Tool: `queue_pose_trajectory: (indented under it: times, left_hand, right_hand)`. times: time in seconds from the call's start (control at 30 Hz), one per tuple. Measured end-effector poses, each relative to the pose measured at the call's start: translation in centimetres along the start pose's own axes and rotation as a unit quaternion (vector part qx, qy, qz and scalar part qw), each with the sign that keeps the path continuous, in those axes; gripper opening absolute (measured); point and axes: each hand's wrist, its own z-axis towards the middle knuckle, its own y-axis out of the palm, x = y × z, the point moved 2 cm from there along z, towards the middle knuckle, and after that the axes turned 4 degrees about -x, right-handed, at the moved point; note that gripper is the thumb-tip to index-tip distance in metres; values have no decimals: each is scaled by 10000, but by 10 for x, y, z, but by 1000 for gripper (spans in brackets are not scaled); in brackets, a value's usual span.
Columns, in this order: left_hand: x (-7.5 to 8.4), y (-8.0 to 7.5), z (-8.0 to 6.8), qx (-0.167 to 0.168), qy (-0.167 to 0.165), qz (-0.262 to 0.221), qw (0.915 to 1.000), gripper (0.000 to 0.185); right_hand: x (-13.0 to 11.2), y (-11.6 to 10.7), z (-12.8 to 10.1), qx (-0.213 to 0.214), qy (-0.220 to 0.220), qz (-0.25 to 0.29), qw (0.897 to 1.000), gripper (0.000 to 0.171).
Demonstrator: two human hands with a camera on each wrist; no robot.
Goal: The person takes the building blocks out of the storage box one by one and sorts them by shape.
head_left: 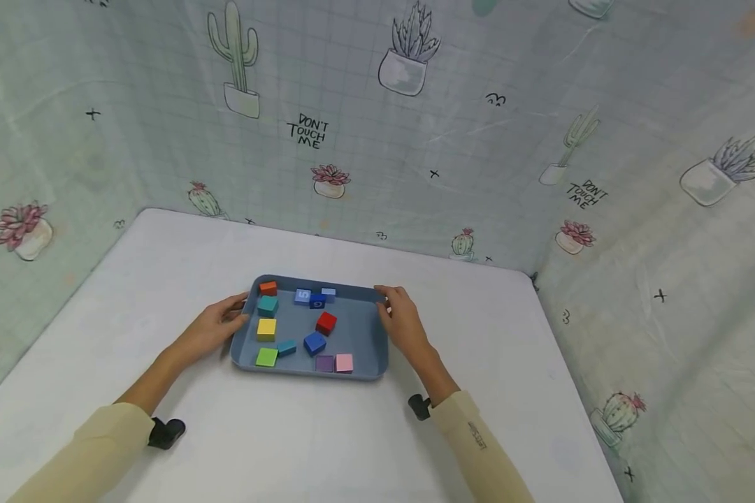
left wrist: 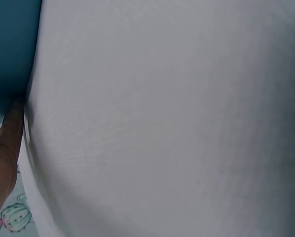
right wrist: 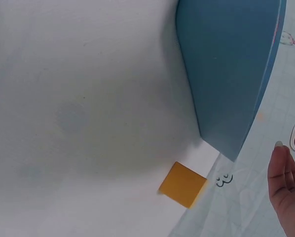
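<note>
In the head view a blue-grey tray lies on the white table, holding several coloured blocks, among them a red block, a yellow block, a green block and a pink block. At the tray's left side is my left hand; in the left wrist view, an extended finger touches the outer wall. My right hand is by the far right corner, thumb and fingers spread apart. The right wrist view shows its fingertips beside the tray wall, with a gap between.
An orange-yellow block rests on the table outside the tray in the right wrist view. A cactus-printed cloth hangs behind the table and at its sides. Black straps sit at both wrists.
</note>
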Motion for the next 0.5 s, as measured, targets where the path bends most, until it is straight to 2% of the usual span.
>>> queue_pose_trajectory:
  times: [0.2,0.4,0.5]
  left_hand:
    - [-3,-4,1,44,51,21,10000,57]
    - [-4,-2,0,-7,58,-24,10000,57]
    - [-2,-2,-1,5,93,-2,10000,56]
  right_hand:
    - [-9,-1,2,-31,-155,-15,9999,35]
    - [-8,3,-2,-157,25,22,9999,35]
    - [-10,5,-3,-160,-30,127,9998,35]
